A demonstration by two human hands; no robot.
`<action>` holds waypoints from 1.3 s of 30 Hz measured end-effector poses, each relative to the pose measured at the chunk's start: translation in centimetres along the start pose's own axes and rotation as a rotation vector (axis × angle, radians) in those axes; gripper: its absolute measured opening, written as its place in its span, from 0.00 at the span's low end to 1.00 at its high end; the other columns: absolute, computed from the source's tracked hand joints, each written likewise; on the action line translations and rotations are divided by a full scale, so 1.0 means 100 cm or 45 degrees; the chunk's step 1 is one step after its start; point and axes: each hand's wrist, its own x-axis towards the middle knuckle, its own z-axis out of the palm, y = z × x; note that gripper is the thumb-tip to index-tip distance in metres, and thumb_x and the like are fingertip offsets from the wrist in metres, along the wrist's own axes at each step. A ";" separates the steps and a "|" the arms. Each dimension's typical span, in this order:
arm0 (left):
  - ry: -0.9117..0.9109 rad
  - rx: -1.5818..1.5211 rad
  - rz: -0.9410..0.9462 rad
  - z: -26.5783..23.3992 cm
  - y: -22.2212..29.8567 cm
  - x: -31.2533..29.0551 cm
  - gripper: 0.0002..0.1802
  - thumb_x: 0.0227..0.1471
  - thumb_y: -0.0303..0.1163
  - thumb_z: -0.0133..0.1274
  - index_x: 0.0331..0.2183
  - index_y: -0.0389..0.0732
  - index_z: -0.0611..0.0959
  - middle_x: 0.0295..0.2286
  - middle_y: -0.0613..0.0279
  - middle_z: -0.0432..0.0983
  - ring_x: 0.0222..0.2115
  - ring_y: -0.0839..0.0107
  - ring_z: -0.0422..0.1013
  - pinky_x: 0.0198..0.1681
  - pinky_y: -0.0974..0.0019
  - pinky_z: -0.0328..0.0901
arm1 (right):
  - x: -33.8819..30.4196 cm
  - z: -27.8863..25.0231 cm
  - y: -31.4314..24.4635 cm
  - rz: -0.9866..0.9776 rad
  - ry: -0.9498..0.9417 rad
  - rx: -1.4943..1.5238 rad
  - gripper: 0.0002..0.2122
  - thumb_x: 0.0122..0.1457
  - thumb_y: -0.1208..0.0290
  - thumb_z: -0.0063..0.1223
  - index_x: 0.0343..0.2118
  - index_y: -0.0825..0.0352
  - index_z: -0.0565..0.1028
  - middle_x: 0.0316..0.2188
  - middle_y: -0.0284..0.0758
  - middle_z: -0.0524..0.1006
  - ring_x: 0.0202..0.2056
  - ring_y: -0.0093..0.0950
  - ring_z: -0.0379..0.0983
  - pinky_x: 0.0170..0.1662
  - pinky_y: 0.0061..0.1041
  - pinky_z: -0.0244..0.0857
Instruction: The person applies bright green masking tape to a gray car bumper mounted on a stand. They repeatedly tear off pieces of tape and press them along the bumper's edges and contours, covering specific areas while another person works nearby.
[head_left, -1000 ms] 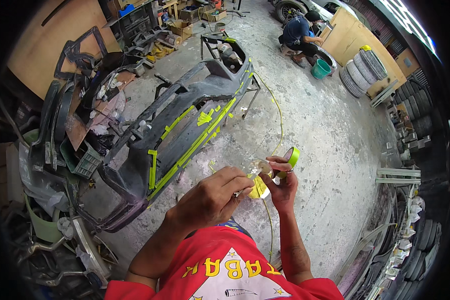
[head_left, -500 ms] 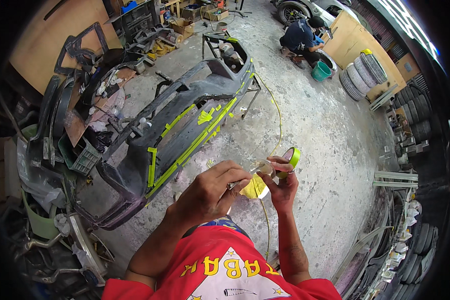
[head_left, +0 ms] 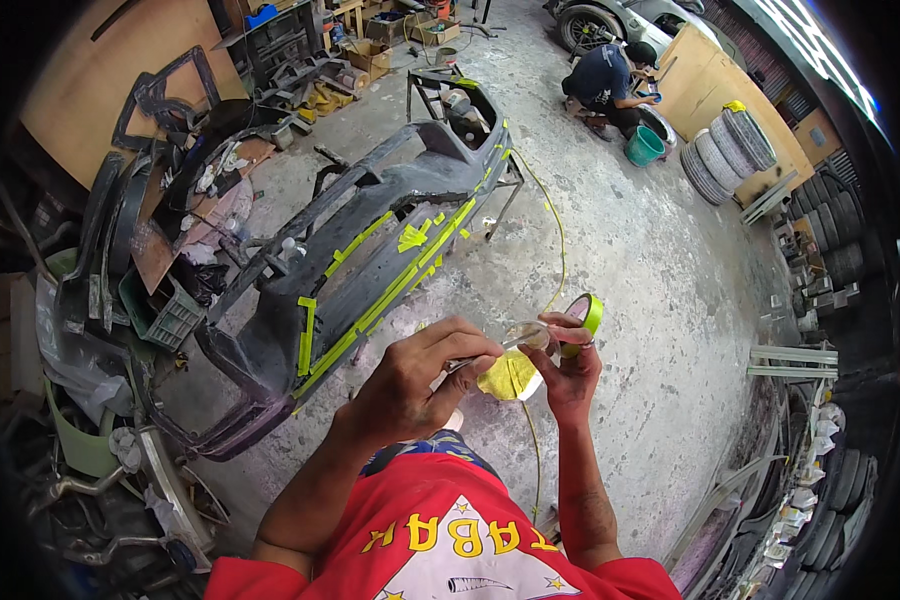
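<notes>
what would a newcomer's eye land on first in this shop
Probably the big dark bumper left of centre, with its bright yellow-green tape strips. Next comes the matching tape roll, just below and right of centre, in the grip of the right hand. Farther back, toward the upper right, a crouching person beside a teal bucket also stands out.
</notes>
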 end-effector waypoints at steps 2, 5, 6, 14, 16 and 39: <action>0.009 -0.008 -0.031 0.003 0.001 0.002 0.06 0.57 0.23 0.57 0.38 0.34 0.83 0.34 0.53 0.80 0.35 0.56 0.78 0.38 0.60 0.72 | 0.001 -0.001 0.000 -0.021 -0.031 -0.031 0.19 0.51 0.88 0.66 0.44 0.63 0.74 0.51 0.41 0.76 0.48 0.27 0.74 0.50 0.27 0.68; 0.016 -0.013 -0.027 0.003 0.001 0.001 0.05 0.56 0.22 0.59 0.37 0.35 0.84 0.34 0.55 0.81 0.35 0.60 0.79 0.38 0.63 0.72 | 0.003 0.000 -0.003 -0.011 -0.021 -0.024 0.20 0.50 0.87 0.67 0.44 0.63 0.74 0.51 0.40 0.76 0.48 0.27 0.75 0.49 0.27 0.68; 0.019 -0.010 0.002 0.004 0.001 0.000 0.05 0.56 0.22 0.58 0.37 0.35 0.84 0.34 0.55 0.81 0.35 0.60 0.79 0.37 0.63 0.72 | 0.004 0.001 -0.004 -0.013 -0.018 -0.023 0.20 0.50 0.87 0.67 0.44 0.63 0.74 0.51 0.40 0.76 0.48 0.27 0.75 0.49 0.27 0.68; -0.033 0.023 0.046 -0.001 0.002 0.002 0.08 0.57 0.22 0.56 0.40 0.32 0.80 0.35 0.50 0.78 0.36 0.52 0.77 0.38 0.57 0.72 | 0.007 -0.007 -0.004 -0.096 -0.106 -0.323 0.20 0.49 0.86 0.69 0.43 0.62 0.74 0.50 0.38 0.77 0.43 0.22 0.74 0.43 0.22 0.67; -0.005 0.047 0.046 -0.002 0.002 0.001 0.08 0.57 0.22 0.56 0.40 0.32 0.80 0.35 0.50 0.78 0.36 0.52 0.77 0.39 0.57 0.72 | 0.010 -0.006 -0.006 -0.132 -0.111 -0.351 0.20 0.49 0.85 0.69 0.43 0.62 0.75 0.50 0.38 0.78 0.42 0.21 0.74 0.41 0.22 0.66; 0.002 -0.062 -0.051 -0.001 -0.011 -0.005 0.05 0.56 0.22 0.57 0.37 0.35 0.82 0.33 0.54 0.80 0.34 0.58 0.78 0.37 0.62 0.72 | 0.020 -0.005 -0.015 -0.307 -0.200 -0.628 0.20 0.46 0.83 0.72 0.40 0.60 0.75 0.46 0.38 0.81 0.40 0.24 0.77 0.34 0.22 0.67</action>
